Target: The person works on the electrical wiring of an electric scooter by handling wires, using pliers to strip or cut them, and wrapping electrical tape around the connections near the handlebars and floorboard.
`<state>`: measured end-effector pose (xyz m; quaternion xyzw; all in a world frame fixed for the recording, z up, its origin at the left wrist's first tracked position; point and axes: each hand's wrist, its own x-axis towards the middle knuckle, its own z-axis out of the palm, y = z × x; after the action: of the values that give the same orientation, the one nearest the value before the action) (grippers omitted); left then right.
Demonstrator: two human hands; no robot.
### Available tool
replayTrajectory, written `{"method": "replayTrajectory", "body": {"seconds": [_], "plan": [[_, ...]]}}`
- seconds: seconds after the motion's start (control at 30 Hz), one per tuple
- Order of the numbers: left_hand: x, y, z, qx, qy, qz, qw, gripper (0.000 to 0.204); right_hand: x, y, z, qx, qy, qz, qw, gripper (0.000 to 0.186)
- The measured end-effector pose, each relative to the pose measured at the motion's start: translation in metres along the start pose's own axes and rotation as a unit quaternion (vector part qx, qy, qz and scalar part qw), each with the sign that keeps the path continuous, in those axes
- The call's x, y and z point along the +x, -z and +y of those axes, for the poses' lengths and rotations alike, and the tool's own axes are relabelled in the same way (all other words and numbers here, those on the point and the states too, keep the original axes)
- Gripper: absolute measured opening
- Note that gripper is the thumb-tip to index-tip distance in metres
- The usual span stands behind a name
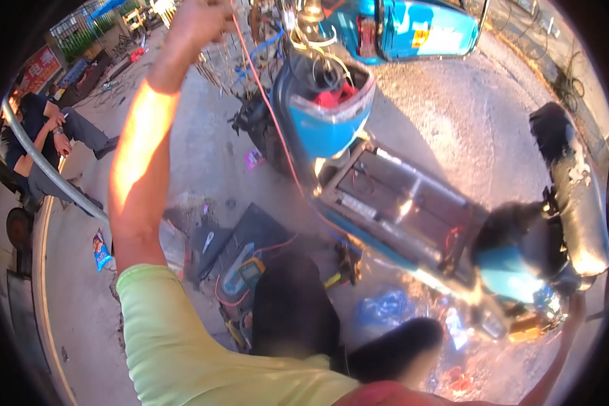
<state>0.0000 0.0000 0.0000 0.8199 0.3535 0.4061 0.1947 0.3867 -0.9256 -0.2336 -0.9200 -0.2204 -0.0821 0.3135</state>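
Note:
My left arm reaches up along the left side to the top edge. There my left hand, partly cut off, has its fingers curled at a long red wire. The wire runs down past the front of a blue electric scooter with its front panel off and loose wires bunched above. Its floor compartment lies uncovered. Far right, my right hand is beside the scooter's rear end, dim and blurred; its fingers cannot be made out. A yellow-edged multimeter with a red lead lies near my knee.
A dark mat or case lies under the multimeter. Clear blue plastic is on the ground by my leg. A snack packet lies at left, near a seated person behind a curved grey pipe. Another blue vehicle stands beyond.

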Motion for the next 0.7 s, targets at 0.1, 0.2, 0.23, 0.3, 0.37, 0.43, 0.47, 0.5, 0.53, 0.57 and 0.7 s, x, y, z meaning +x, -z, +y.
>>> {"method": "replayTrajectory", "body": {"seconds": [0.1, 0.2, 0.23, 0.3, 0.37, 0.43, 0.47, 0.5, 0.53, 0.57, 0.7], "plan": [[-0.003, -0.028, -0.007, 0.047, -0.01, -0.038, 0.998, 0.01, -0.009, 0.02, -0.056, -0.125, -0.016, 0.045, 0.991, 0.027], [-0.012, -0.041, -0.001, 0.094, -0.075, -0.013, 0.993, 0.015, -0.005, 0.016, -0.024, -0.149, -0.026, 0.048, 0.987, 0.028], [-0.006, -0.042, -0.001, 0.061, -0.041, -0.027, 0.997, 0.014, -0.003, 0.014, -0.023, -0.138, -0.035, 0.05, 0.989, 0.029], [-0.006, -0.051, -0.003, 0.025, -0.005, -0.044, 0.999, 0.014, -0.005, 0.015, -0.022, -0.133, -0.047, 0.051, 0.989, 0.03], [-0.01, -0.066, -0.005, -0.152, 0.047, -0.03, 0.987, 0.014, -0.01, 0.015, -0.019, -0.176, 0.03, 0.109, 0.978, 0.031], [-0.029, -0.078, -0.014, -0.186, 0.03, -0.03, 0.982, 0.014, -0.011, 0.006, -0.045, -0.156, -0.009, 0.076, 0.985, 0.031], [-0.041, -0.084, -0.018, -0.224, 0.006, -0.025, 0.974, 0.014, -0.013, 0.005, -0.047, -0.151, -0.048, 0.063, 0.985, 0.032], [-0.047, -0.084, -0.022, -0.263, -0.022, -0.014, 0.964, 0.015, -0.015, 0.007, -0.049, -0.146, -0.084, 0.055, 0.984, 0.034], [-0.049, -0.082, -0.029, -0.237, 0.007, 0.003, 0.971, 0.015, -0.018, 0.015, -0.042, -0.21, -0.055, 0.04, 0.975, 0.037], [-0.053, -0.084, -0.041, -0.239, 0.009, -0.002, 0.971, 0.015, -0.026, 0.015, -0.039, -0.214, -0.058, 0.038, 0.974, 0.037], [-0.093, -0.105, -0.109, -0.396, -0.043, 0.091, 0.913, 0.019, -0.053, 0.029, -0.034, -0.147, -0.066, 0.047, 0.986, 0.042]]}}
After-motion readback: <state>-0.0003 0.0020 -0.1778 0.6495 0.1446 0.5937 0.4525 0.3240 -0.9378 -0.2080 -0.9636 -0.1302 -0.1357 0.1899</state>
